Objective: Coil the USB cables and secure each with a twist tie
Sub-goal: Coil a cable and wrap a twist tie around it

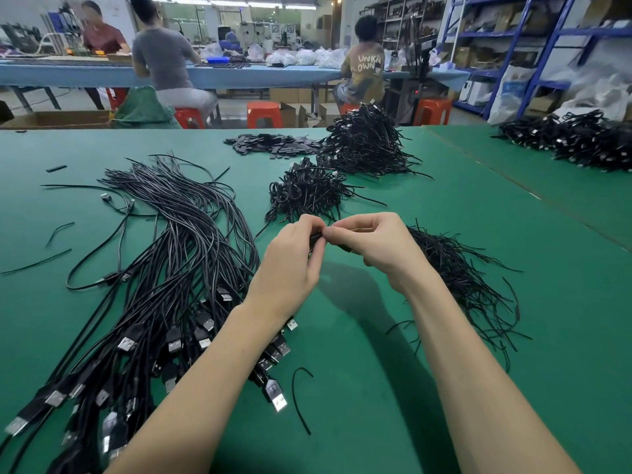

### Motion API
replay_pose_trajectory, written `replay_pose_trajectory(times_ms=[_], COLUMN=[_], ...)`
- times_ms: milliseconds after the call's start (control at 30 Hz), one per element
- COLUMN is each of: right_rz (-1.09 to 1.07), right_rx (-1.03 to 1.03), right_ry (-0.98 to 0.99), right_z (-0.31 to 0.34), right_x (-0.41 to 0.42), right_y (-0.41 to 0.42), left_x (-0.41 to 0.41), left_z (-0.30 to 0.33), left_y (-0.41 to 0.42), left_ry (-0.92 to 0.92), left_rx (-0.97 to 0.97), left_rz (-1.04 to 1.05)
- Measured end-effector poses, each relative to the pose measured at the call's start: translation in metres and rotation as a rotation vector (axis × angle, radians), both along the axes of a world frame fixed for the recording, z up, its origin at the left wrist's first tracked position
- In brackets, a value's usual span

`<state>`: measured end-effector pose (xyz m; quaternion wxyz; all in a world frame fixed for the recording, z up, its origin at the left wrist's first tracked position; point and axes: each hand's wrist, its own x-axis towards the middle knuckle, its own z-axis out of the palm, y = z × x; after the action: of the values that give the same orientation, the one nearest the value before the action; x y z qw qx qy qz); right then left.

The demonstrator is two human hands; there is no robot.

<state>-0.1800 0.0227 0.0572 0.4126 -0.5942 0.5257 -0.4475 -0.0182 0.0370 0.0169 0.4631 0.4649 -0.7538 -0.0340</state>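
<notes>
Above the green table (376, 388), my left hand (294, 258) and my right hand (376, 244) meet fingertip to fingertip. Both pinch a small black coiled cable (316, 238), mostly hidden by the fingers. A big bundle of uncoiled black USB cables (171, 268) lies at the left, plugs toward me. A pile of loose black twist ties (461, 278) lies under my right wrist. Small heaps of coiled cables (307, 193) sit just beyond my hands, with a larger heap (366, 145) behind.
One stray twist tie (297, 398) lies between my forearms. Flat black strips (273, 145) lie at the far middle. Another cable heap (574, 138) sits on the neighbouring table at right. Three people sit at a blue bench behind; orange stools and shelving stand beyond.
</notes>
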Motion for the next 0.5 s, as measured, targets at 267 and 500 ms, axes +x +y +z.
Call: replay_pose_trajectory(times_ms=[267,500], right_rz=[-0.076,-0.076], right_rx=[0.021,-0.119], right_ry=[0.049,0.279], right_z=[-0.002,-0.006], right_x=[0.002,0.002], right_y=[0.001,-0.005], left_x=[-0.003,-0.004], left_z=[-0.003,0.008], left_y=[0.001,0.002], left_ry=[-0.053,0.09], left_rx=[0.0,0.187], left_rz=[0.033,-0.045])
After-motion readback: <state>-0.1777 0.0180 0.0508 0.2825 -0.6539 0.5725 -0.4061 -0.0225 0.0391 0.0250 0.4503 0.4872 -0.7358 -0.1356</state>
